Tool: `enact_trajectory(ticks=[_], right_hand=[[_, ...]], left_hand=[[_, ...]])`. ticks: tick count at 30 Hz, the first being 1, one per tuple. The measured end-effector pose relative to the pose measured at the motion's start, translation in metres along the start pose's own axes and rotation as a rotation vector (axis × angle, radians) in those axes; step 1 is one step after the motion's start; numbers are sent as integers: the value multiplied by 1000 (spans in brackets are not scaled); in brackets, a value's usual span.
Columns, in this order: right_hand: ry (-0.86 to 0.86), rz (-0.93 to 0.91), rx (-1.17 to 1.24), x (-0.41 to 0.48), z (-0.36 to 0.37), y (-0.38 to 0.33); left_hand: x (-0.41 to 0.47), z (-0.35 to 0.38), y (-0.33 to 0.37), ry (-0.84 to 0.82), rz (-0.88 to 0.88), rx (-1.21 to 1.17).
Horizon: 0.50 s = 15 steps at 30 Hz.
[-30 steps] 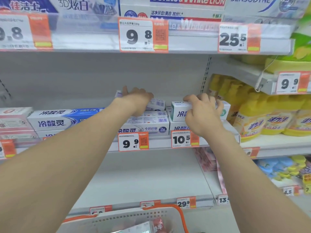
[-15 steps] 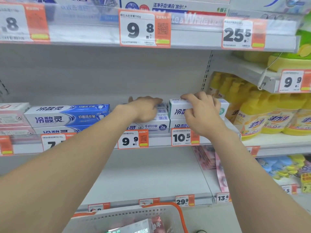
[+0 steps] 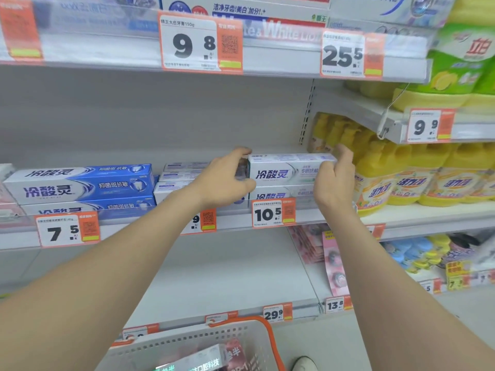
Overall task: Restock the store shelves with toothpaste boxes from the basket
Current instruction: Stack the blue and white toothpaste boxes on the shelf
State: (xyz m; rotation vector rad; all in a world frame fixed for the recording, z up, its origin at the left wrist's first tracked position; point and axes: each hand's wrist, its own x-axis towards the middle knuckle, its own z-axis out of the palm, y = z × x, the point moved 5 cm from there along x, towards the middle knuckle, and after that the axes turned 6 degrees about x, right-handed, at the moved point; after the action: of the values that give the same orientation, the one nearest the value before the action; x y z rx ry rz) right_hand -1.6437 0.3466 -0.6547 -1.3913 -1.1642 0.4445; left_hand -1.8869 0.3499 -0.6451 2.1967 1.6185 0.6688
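My left hand (image 3: 225, 180) and my right hand (image 3: 334, 180) are bare. My left forearm (image 3: 107, 263) and right forearm (image 3: 388, 277) are bare too, uncovered right back to where the view cuts them off. The wide lens makes each arm look far thicker near the bottom corners than at the wrist. Low down shows the rounded, off-white toe of my shoe (image 3: 304, 364).

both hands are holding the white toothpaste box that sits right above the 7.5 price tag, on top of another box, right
Not quite: the head view shows the left hand and right hand holding the white toothpaste box above the 10.5 price tag, on top of another box.
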Motion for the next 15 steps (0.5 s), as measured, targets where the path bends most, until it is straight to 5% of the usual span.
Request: enact_trajectory(ticks=[4,15], right_hand=[[-25,96,-5,0,-11,14],[-44,-42,-131,-1,-22,32]], left_hand=[[-5,6,9,116,49,18],[1,16,5,186,-4,21]])
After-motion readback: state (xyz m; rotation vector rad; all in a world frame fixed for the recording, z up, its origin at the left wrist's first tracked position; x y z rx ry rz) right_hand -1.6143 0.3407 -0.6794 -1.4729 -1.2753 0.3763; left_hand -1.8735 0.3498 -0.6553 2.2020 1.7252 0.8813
